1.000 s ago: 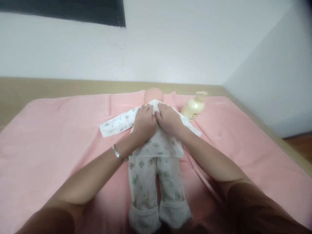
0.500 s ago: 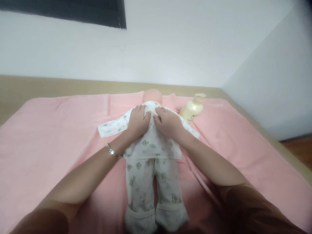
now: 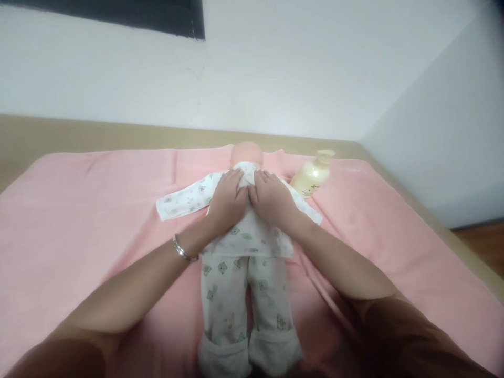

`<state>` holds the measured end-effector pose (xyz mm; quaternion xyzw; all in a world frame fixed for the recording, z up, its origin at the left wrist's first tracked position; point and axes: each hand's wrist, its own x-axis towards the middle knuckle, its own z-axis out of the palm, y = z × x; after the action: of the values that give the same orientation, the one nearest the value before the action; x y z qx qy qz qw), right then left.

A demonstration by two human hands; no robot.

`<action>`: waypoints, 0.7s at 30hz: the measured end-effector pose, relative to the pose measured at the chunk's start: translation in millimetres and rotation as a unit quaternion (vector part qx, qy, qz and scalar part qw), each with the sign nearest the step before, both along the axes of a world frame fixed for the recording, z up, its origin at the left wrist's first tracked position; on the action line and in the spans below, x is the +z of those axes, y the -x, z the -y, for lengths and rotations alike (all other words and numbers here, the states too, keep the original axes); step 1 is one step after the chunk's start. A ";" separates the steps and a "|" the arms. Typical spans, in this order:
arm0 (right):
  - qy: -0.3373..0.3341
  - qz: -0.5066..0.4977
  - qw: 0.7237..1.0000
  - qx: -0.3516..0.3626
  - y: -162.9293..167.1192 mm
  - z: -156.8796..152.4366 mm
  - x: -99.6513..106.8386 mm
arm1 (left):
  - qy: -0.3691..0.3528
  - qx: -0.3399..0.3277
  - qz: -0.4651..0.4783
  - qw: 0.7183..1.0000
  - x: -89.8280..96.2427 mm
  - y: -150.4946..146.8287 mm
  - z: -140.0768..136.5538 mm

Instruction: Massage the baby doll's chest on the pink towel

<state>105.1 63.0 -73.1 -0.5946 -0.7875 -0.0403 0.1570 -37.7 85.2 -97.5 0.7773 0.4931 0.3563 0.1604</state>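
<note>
A clothed doll (image 3: 247,241) is lying along the middle of a pink sheet (image 3: 90,210), its head (image 3: 247,153) reaching the far edge. The left hand (image 3: 228,197) and right hand (image 3: 271,198) are resting open on its upper trunk, thumbs nearly meeting. A pump bottle (image 3: 312,177) is sitting towards the sheet's far right corner. The doll is probably weighing little, its cloth soft and slack; the trunk's 2 sides are likely offering the firmest hold.
</note>
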 end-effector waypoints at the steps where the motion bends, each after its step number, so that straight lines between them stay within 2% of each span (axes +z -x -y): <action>1: -0.014 0.005 1.000 0.010 2.4 4.8 1.8 | 0.008 -0.001 0.002 1.000 1.6 1.9 -4.4; 3: -0.028 0.008 0.999 0.032 6.0 12.7 5.6 | 0.020 -0.007 0.000 1.000 3.9 6.0 -13.7; 7: 0.001 -0.013 0.999 0.041 6.0 15.4 9.2 | 0.039 -0.012 -0.014 0.999 4.5 11.4 -24.5; 16: 0.024 -0.081 0.996 0.004 -8.1 -15.1 -9.8 | 0.026 0.018 -0.021 0.999 -4.5 10.3 -22.3; 21: 0.030 -0.080 0.996 0.000 -10.2 -17.4 -13.9 | 0.014 0.032 -0.062 0.997 0.4 6.6 -15.1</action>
<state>115.3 80.4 -87.0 -0.6003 -0.7733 0.0313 0.2017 -44.3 100.3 -97.1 0.7794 0.5318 0.3051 0.1288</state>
